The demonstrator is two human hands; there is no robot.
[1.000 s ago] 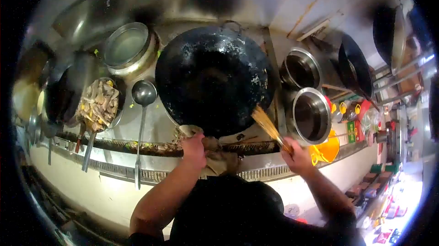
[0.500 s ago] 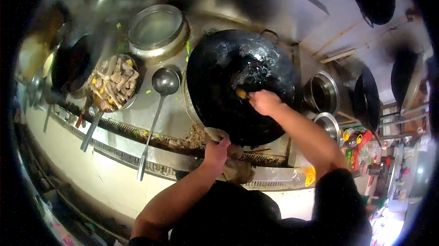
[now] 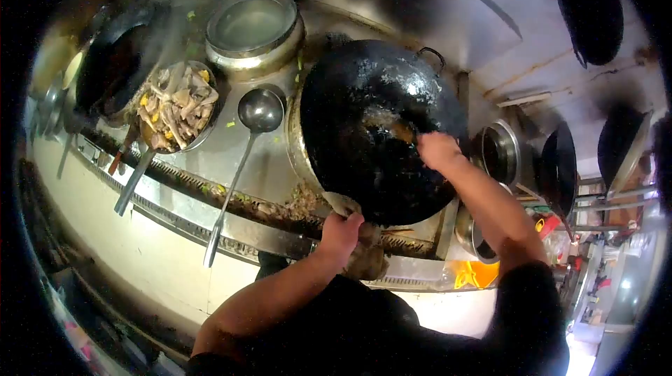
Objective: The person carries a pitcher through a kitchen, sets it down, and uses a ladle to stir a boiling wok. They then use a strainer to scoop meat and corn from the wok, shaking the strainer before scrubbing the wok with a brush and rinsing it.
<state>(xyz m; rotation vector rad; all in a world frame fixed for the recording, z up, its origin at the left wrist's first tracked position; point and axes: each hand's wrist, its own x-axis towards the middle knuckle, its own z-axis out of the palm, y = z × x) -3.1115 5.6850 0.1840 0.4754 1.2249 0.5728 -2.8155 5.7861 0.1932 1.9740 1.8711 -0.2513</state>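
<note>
A large black wok (image 3: pixel 343 159) sits on the stove, wet and glistening inside. My left hand (image 3: pixel 341 235) is closed on a folded grey-brown cloth (image 3: pixel 365 257) at the wok's near left rim. Over the wok's right side, my right hand (image 3: pixel 441 152) is closed around a brush (image 3: pixel 403 132). Its brown end is down in the wok, blurred, and its handle is mostly hidden by my fingers.
Left of the wok lie a long-handled ladle (image 3: pixel 261 111) and a handled strainer or pan of meat pieces (image 3: pixel 178 107). A metal pot (image 3: pixel 255 61) of cloudy liquid stands behind. Another metal pot (image 3: pixel 514 139) is at right. Food scraps litter the stove's front edge.
The brush in my right hand has moved to the right within the wok. My left hand keeps the cloth at the rim. The whole view has shifted slightly.
</note>
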